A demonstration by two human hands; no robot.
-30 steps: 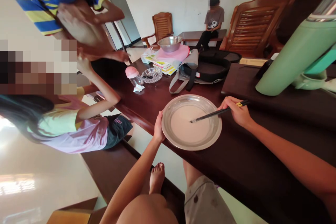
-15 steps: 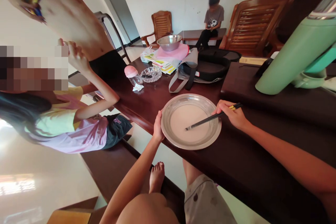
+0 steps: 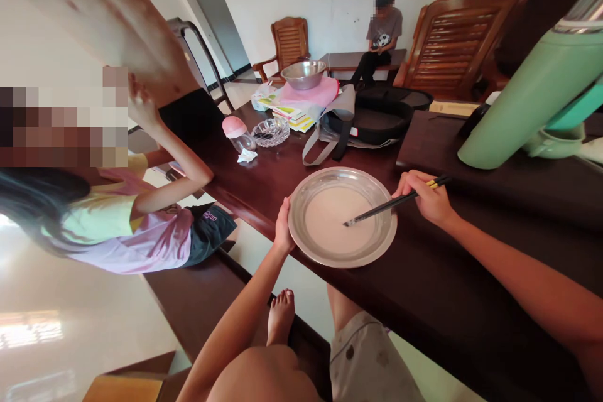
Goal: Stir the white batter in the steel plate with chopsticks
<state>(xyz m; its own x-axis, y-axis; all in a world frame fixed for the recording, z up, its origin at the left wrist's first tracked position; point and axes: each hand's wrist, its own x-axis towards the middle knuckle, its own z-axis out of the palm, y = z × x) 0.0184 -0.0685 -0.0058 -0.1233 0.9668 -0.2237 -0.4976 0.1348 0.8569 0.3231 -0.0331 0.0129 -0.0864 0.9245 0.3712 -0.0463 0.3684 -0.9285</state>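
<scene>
A round metal basin (image 3: pixel 298 237) stands at the edge of the dark wooden table, with a pale, milky liquid (image 3: pixel 330 220) in it. My left hand (image 3: pixel 283 226) grips its left rim, fingers partly hidden beneath. In my right hand (image 3: pixel 428 198), just right of the basin, is a pair of black chopsticks (image 3: pixel 389 204) with gold bands near the top. They slant down to the left across the rim, and their tips meet the liquid near the basin's middle.
Beyond the basin lie a black and grey bag (image 3: pixel 377 119), a glass ashtray (image 3: pixel 271 132), a pink-lidded bottle (image 3: pixel 235 132) and another metal bowl (image 3: pixel 304 75) on papers. A green flask (image 3: pixel 522 94) stands at right. A person (image 3: pixel 141 220) sits at left; another stands behind.
My right hand has moved right, drawing the chopsticks' tips a little to the right and up through the liquid. My left hand and the basin stay in place. The standing person has shifted.
</scene>
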